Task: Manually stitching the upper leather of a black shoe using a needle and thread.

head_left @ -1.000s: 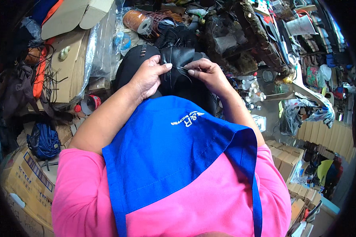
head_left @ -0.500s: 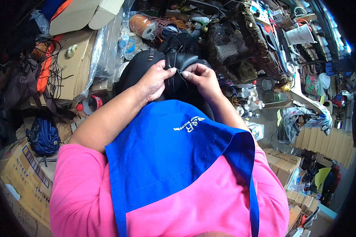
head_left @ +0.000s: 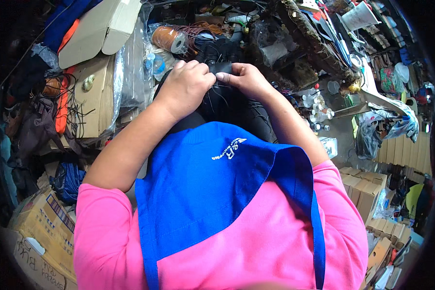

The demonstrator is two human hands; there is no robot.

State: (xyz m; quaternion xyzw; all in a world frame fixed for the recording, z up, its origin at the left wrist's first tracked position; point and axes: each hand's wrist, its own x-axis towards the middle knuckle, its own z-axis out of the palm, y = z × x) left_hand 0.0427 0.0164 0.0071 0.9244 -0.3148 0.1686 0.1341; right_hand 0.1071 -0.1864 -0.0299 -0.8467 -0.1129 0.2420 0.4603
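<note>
Above my lap, a black leather-like piece point(head_left: 221, 71) lies between my two hands, its full shape partly covered by fingers. My left hand point(head_left: 187, 87) is closed with its back turned up, its fingers curled over the left side of the piece. My right hand point(head_left: 246, 80) grips the other side, thumb pointing inward toward the left hand. Dark thin strands hang just below the fingers, hard to tell from the black clothing on my legs. A blue apron point(head_left: 203, 188) covers my front.
An orange thread spool point(head_left: 169, 38) and a clear plastic bottle point(head_left: 154, 64) sit beyond my left hand. Flattened cardboard point(head_left: 94, 92) is stacked at the left. Several small bottles point(head_left: 320, 110) stand at the right, near a frayed brown panel point(head_left: 307, 36). Cardboard boxes point(head_left: 46, 232) lie lower left.
My left hand has rolled over, from a thumb-and-finger pinch on a thin thread to a closed grip with its back up. The right hand has shifted slightly up onto the black piece.
</note>
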